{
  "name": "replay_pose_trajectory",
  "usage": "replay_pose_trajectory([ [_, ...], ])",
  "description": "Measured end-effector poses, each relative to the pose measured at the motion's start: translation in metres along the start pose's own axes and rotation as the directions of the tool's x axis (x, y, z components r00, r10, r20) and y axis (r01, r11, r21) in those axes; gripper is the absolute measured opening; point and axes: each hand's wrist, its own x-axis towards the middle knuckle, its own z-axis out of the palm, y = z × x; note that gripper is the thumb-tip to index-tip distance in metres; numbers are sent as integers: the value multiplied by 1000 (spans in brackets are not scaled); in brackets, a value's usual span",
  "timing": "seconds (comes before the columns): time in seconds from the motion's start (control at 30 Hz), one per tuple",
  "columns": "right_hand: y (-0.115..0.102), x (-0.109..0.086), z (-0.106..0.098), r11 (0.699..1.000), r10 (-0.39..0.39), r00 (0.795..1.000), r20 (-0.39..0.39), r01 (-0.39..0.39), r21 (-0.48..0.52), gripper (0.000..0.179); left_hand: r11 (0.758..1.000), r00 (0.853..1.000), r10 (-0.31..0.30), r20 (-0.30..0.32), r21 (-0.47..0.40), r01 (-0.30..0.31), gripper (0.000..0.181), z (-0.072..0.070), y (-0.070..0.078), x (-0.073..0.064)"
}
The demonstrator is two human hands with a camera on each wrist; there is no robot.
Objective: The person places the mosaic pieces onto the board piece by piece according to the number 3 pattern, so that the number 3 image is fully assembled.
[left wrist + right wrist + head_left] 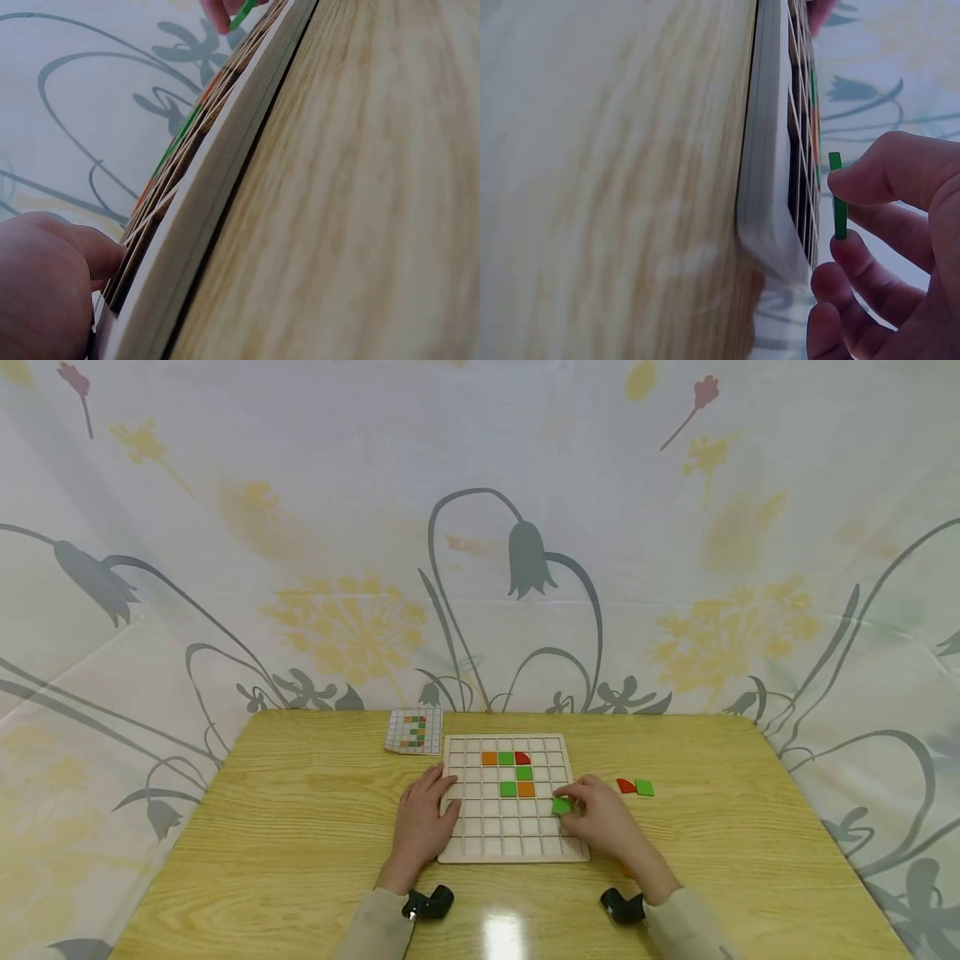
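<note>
A pale wooden grid board (pixel 487 846) lies on the table in the head view. My left hand (pixel 426 814) rests on its left edge, fingers stretched over the rim and the thumb at the outer cells. Over the board's right side, my right hand (pixel 600 814) pinches a green square tile (pixel 561 806) between thumb and fingers. The right wrist view shows this green tile (pixel 841 217) edge-on, held above the grid. Set in the upper cells are an orange tile (pixel 489 759), a red quarter-round tile (pixel 522 759), several green tiles (pixel 523 773) and a second orange tile (pixel 526 789).
A pattern card (pixel 414 732) with a small coloured grid lies behind the board's left corner. To the right are a loose red quarter-round tile (pixel 626 786) and a green tile (pixel 645 787). An orange piece (pixel 627 872) peeks out beside the right wrist. A flowered cloth (pixel 480 635) hangs behind the table.
</note>
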Motion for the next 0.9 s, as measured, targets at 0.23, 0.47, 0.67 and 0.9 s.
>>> replay_pose_trajectory([
  [0.23, -10, 8, 14, 998, -62, 998, 27, 62, -11, 31, 1000, 1000, 1, -8, -1, -1, 35, 1, 0, 0],
  [0.47, -18, 12, 20, 995, -95, 995, 29, 96, -21, 28, 1000, 1000, 0, -9, -5, 0, 35, 0, 2, 0],
  [0.67, -21, 14, 22, 998, -67, 997, 39, 67, -2, 28, 1000, 1000, -2, -13, 4, 2, 35, -1, 2, -1],
  [0.9, -19, 17, 19, 996, -57, 996, 70, 53, 67, 25, 1000, 1000, -6, 3, -4, 6, 35, -1, 1, 0],
])
